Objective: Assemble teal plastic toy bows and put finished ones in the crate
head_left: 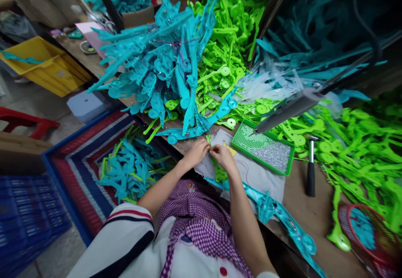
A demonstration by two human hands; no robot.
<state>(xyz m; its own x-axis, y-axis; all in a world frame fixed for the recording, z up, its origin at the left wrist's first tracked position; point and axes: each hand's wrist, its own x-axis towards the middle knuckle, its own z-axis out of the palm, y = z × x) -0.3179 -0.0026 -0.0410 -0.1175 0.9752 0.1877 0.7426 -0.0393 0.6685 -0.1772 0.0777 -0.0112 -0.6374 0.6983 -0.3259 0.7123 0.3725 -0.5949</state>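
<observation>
Green plastic part [219,171], head view: upper end sits between our fingertips, tip poking past them, body running back toward us. Left hand [197,152] and right hand [223,157] nearly touch, fingers pinched on it; exact contact hidden. Green tray [243,137] just right, on counter [297,186].

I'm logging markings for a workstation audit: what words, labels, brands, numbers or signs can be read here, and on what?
None can be read.
Yellow crate: a pale patch on its side, too blurred to tell whether it bears text.
Power screwdriver and hammer: no legible marking.
Lime-green plastic part by the hands: no lettering can be made out.
</observation>
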